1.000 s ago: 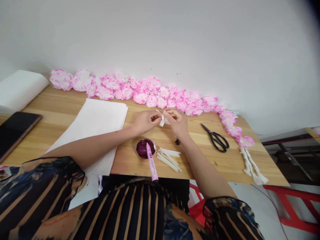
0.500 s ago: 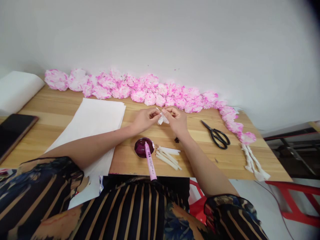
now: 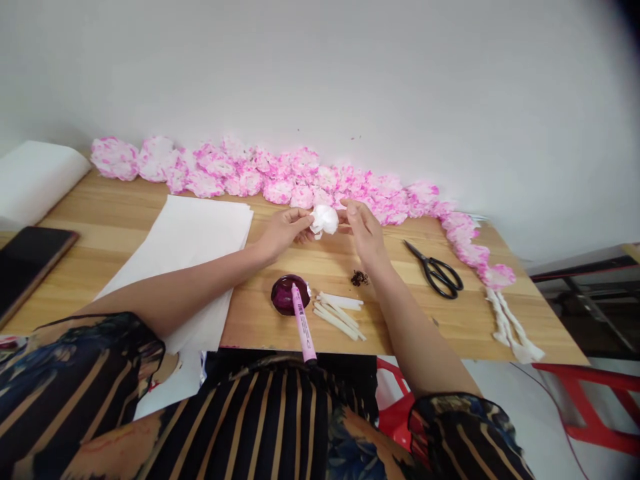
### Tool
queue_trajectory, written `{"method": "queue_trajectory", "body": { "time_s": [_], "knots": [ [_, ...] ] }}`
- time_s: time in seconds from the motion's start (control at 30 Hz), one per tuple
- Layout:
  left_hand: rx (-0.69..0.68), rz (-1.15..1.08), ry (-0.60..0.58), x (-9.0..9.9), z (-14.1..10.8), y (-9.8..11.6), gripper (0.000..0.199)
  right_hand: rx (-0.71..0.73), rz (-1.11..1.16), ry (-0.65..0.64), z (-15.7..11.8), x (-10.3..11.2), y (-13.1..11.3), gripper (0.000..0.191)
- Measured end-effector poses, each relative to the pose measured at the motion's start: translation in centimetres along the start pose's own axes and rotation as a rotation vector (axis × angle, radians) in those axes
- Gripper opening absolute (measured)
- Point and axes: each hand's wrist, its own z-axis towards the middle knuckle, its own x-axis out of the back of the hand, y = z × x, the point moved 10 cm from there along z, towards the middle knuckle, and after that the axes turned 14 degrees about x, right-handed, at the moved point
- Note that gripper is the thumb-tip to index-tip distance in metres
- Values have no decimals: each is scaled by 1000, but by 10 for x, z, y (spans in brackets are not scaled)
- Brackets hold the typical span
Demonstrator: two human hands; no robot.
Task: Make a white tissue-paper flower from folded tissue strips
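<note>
Between my two hands is a small white paper flower (image 3: 326, 219), crumpled and rounded. My left hand (image 3: 284, 230) pinches its left side with thumb and fingers. My right hand (image 3: 365, 230) is just right of the flower, fingers apart; whether its fingertips touch the paper is hard to see. Below, a pink marker (image 3: 303, 323) rests in a small dark dish (image 3: 284, 295) stained purple. Several pale thin sticks (image 3: 340, 317) lie beside the dish. A little heap of dark bits (image 3: 359, 278) is near my right wrist.
Pink-and-white paper flowers (image 3: 280, 180) line the wall side of the wooden table (image 3: 260, 333). White paper sheets (image 3: 180, 253) lie left, with a phone (image 3: 35, 267) and a white roll (image 3: 40, 180) farther left. Black scissors (image 3: 435, 270) lie right, near twisted white paper strips (image 3: 510, 327).
The white paper has turned and now shows a fuller, rounded flower face. My right hand has opened and moved slightly right, uncovering the dark bits. My left hand keeps its pinch.
</note>
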Motion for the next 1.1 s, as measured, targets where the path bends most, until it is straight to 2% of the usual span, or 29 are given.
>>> {"method": "queue_trajectory", "body": {
  "time_s": [0.1,0.2,0.3,0.43,0.57,0.77,0.97,1.03,1.1],
  "knots": [
    [41,-73,-6,2,0,-2,22,81,-158,-80,1,-4,-11,47],
    [53,-97,-38,-2,-2,-1,19,51,-171,-130,-1,-13,-4,49],
    [47,-110,-68,-5,-3,0,19,-64,15,-112,-4,-19,10,48],
    [-18,-72,-53,-2,-3,6,22,-220,281,-25,-8,-19,26,46],
    [-88,31,-44,-2,-5,12,21,-303,357,10,-10,-17,32,47],
    [-170,204,-42,-9,-8,14,23,-336,411,-6,-12,-21,31,47],
    [-200,273,-5,-9,-12,18,12,-331,399,-70,-13,-28,33,45],
    [-165,278,3,-10,-13,18,11,-282,289,-82,-11,-24,31,43],
    [-114,265,20,-9,-13,16,9,-122,44,-51,-5,-12,16,37]
  ]
}}
